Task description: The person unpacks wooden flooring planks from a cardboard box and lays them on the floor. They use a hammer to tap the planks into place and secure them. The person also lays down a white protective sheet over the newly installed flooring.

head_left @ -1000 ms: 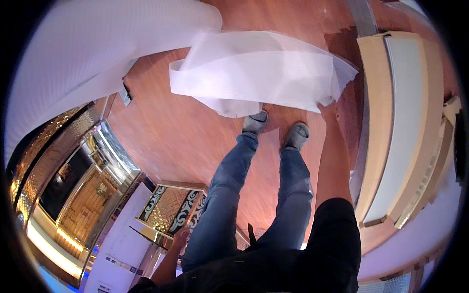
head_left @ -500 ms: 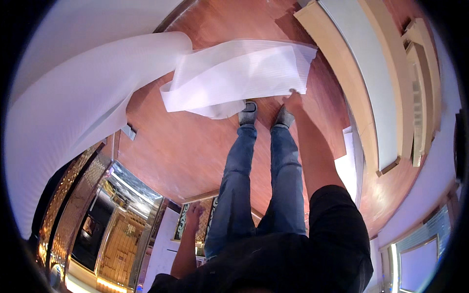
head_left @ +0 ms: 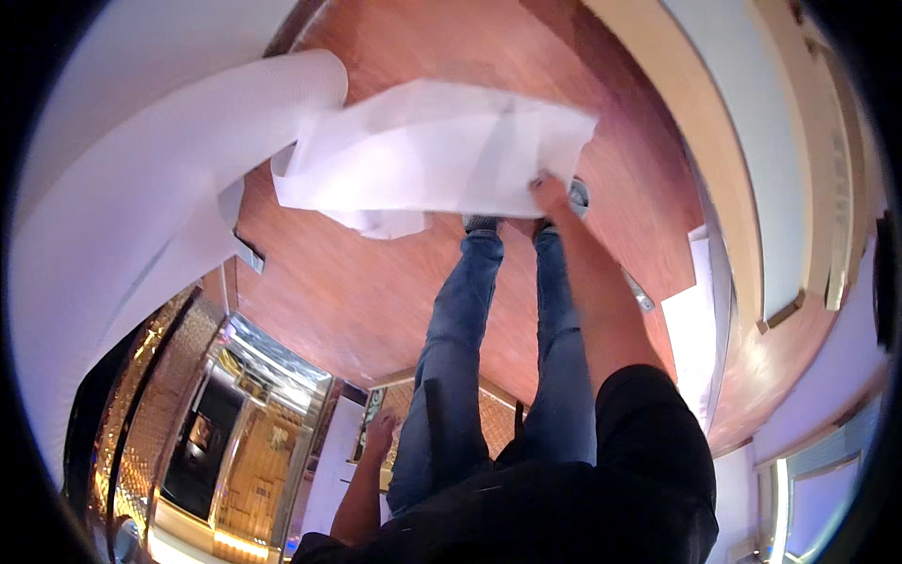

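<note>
Here's the white sheet (head_left: 413, 155), spread loosely above the floor (head_left: 329, 273) just beyond the shins, its near edge partly covering the left shoe (head_left: 480, 224). It looks light, soft and floppy, probably smooth enough to slide, and likely to crease or tear under a sharp tug; a broad pinch on the edge, or on the free corner at two o'clock, should serve best. And at four o'clock, the right hand (head_left: 550, 195) has that edge, fingers closed on it! Down at six, the left hand (head_left: 382, 428) hangs beside the left leg, loosely open, nothing visible in it. Over at nine, a big white roll (head_left: 202, 155) meets the sheet; whether they're joined, I cannot tell. Out at three, a long cardboard box (head_left: 678, 66) curves past.
</note>
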A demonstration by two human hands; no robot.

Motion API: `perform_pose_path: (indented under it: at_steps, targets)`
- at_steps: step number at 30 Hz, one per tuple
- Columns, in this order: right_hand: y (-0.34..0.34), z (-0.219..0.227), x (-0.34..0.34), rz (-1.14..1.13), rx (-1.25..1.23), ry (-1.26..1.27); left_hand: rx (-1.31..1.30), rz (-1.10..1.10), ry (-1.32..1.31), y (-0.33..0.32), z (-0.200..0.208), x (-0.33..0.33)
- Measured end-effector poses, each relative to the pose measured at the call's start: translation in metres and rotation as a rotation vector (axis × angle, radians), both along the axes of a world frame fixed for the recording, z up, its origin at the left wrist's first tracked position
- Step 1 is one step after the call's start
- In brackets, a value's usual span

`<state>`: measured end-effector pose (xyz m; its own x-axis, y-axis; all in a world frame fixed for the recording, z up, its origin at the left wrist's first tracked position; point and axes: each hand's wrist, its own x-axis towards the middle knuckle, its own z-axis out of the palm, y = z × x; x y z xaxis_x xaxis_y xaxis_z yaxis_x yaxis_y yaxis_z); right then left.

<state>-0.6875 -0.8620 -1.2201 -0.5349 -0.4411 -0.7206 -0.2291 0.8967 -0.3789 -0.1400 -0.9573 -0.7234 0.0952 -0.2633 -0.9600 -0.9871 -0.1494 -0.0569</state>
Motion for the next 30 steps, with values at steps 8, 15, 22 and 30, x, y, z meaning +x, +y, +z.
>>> perform_pose_path:
  at_steps: [8, 15, 22, 30]
  targets:
    - [0.009, 0.428, 0.024, -0.165, -0.379, -0.015, -0.389, -0.239, 0.57, -0.108, 0.068, -0.272]
    - [0.116, 0.737, -0.011, 0.128, -0.287, 0.208, -0.343, -1.34, 1.579, -0.032, 0.294, -0.504]
    - [0.216, 0.91, 0.107, -0.284, -0.374, 0.067, 0.129, -2.172, 1.641, 0.111, 0.455, -0.525]
    - [0.365, 0.901, 0.31, -0.564, -0.455, 0.225, 0.214, -2.462, 1.693, 0.258, 0.48, -0.399]
